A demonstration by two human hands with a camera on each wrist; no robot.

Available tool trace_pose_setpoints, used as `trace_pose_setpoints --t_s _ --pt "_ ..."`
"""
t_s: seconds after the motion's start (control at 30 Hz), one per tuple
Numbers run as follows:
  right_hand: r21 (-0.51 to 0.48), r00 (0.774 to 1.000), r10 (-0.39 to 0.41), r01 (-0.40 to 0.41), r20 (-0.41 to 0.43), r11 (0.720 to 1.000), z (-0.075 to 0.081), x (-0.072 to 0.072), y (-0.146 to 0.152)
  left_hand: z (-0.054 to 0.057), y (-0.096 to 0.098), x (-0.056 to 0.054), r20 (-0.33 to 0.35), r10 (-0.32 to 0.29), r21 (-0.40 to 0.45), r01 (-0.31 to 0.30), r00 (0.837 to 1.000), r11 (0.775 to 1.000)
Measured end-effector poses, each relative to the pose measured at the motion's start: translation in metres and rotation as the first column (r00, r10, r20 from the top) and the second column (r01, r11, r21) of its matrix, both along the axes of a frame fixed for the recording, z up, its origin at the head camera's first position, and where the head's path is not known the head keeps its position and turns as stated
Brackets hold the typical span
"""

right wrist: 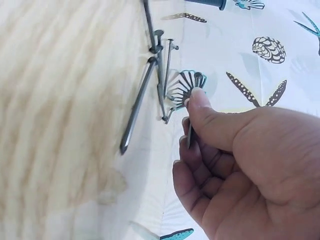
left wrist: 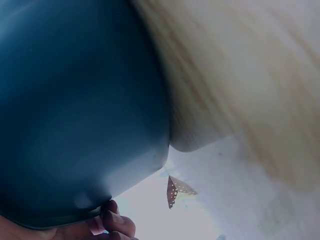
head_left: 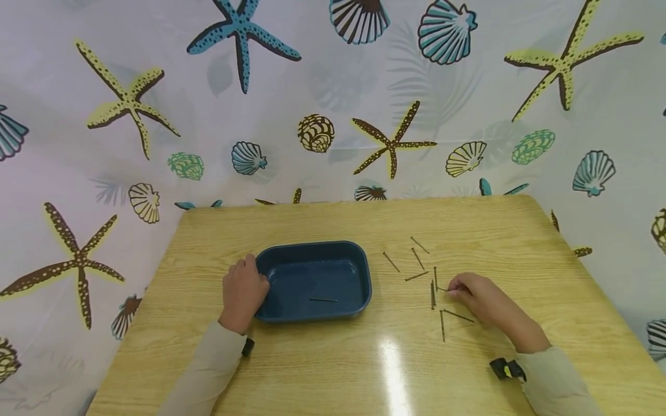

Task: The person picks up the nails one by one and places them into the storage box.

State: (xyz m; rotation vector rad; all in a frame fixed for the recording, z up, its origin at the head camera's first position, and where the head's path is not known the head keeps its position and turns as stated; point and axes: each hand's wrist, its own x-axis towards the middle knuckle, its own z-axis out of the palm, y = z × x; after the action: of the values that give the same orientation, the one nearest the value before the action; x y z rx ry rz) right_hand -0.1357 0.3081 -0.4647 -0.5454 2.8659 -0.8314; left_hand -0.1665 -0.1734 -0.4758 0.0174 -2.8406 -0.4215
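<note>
The left grip (head_left: pixel 244 294) curls while the right grip (head_left: pixel 481 297) pinches.

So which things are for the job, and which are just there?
Probably for the job:
blue tray, gripped by the left fingers
nail in the tray
nail pinched in the right fingers
loose nails

Just there:
wooden table
starfish-and-shell cloth

I note a wood-grain table (head_left: pixel 322 364) before me, a bright glare streak (head_left: pixel 393 375) on its near part. I record white cloth (head_left: pixel 208 133) behind and at both sides, printed with starfish (head_left: pixel 391 145) and shells (head_left: pixel 248 158).
</note>
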Motion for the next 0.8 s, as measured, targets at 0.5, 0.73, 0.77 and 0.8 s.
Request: trace_pose_setpoints --t_s 0.5,0.73,0.77,0.8 --pt "-0.066 0.998 0.065 -0.065 -0.002 0.996 0.019 -0.005 -0.046 0.000 -0.001 -0.001 0.019 0.017 0.005 -0.017 1.000 1.000" --pt "-0.087 0.990 0.140 -0.141 -0.026 0.986 0.025 -0.003 -0.073 0.002 0.000 0.000 0.029 0.010 0.002 -0.010 1.000 1.000" --pt "-0.090 0.988 0.149 -0.151 -0.029 0.984 0.025 -0.003 -0.076 0.002 0.000 0.000 0.031 0.011 0.003 -0.011 0.999 1.000" --pt "-0.098 0.986 0.161 -0.163 -0.032 0.982 0.025 -0.003 -0.080 0.002 0.000 0.000 0.036 0.014 0.004 -0.014 0.999 1.000"
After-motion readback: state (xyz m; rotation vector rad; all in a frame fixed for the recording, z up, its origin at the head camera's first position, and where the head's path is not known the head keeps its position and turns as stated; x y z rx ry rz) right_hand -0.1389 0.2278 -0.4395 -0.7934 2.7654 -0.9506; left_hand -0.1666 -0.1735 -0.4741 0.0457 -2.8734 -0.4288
